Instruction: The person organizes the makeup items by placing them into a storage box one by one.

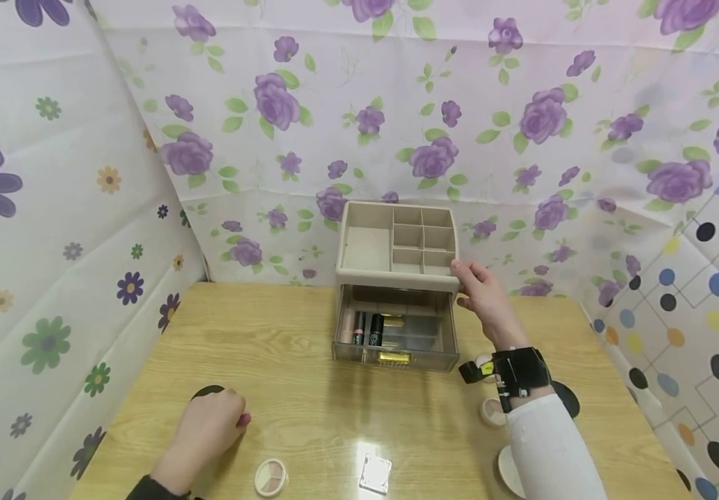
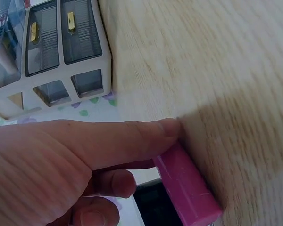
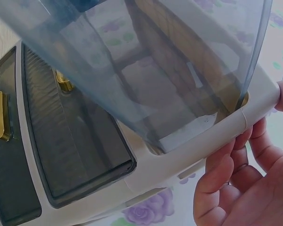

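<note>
A beige cosmetics organizer stands at the back of the table, its clear top drawer pulled out with several tubes inside at the left. At the organizer's upper right edge, my right hand grips the frame, thumb on the top rim and fingers against the side. The right wrist view shows those fingers curled beside the drawer opening. Low on the left, my left hand pinches a pink cylindrical tube between thumb and fingers, close over the wood. Most of the tube is hidden in the head view.
A round three-color palette and a shiny square case lie at the front. Another round palette and a pale round item lie near the right forearm. A dark round item is behind my left hand. Patterned cloth surrounds the table.
</note>
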`<state>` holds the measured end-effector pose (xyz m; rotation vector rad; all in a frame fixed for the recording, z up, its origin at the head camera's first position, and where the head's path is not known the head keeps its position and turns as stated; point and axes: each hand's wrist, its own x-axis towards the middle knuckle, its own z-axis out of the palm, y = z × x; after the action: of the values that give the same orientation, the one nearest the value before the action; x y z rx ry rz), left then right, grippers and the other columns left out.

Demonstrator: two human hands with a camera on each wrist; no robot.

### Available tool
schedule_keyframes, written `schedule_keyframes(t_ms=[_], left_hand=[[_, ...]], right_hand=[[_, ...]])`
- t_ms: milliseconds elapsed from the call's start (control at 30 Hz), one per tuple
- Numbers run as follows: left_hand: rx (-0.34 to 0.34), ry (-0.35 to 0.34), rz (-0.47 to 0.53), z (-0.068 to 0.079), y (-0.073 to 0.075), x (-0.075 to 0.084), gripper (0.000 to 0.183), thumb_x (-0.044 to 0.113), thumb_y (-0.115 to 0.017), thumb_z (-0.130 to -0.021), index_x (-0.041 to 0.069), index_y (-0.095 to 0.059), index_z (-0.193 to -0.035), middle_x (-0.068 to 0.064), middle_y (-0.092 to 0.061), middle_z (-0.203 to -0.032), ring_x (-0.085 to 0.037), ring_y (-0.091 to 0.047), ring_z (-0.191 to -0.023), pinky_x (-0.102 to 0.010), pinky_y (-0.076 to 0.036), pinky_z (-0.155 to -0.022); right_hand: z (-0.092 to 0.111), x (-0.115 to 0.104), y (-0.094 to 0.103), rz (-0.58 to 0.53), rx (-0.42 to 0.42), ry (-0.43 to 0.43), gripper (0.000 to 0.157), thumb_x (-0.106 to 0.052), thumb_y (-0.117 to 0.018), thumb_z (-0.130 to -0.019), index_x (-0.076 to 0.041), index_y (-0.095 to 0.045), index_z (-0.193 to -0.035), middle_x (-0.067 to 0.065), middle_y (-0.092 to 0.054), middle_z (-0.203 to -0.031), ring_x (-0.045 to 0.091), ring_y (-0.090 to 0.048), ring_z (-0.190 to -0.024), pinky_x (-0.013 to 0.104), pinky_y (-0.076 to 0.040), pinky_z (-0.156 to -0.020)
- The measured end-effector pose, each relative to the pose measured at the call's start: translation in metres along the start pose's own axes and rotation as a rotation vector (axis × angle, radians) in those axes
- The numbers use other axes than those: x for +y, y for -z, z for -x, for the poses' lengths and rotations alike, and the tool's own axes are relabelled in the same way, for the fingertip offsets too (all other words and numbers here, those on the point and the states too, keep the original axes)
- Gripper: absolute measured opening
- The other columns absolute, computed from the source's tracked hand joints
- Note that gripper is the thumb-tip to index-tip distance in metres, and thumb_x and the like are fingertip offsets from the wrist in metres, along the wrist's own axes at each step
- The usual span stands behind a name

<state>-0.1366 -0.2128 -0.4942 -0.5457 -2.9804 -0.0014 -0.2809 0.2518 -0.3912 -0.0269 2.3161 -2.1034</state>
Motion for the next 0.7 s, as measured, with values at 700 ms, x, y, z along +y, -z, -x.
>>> schedule_keyframes(t_ms=[700], left_hand=[[-0.003, -0.003, 0.076, 0.0009, 0.0004, 0.0036, 0.037, 0.012, -0.078, -0.076, 0.017, -0.045, -0.059, 0.004, -0.042, -0.061, -0.011, -0.039, -0.051, -0.029, -0.038, -0.042]], right_hand=[[0.0011, 0.0002, -0.0002, -0.009, 0.025, 0.002, 0.049, -0.057, -0.061, -0.092, -0.010, -0.055, -0.107, 0.000, -0.058, -0.095, 0.012, -0.055, -0.083, 0.028, -0.044, -0.067]])
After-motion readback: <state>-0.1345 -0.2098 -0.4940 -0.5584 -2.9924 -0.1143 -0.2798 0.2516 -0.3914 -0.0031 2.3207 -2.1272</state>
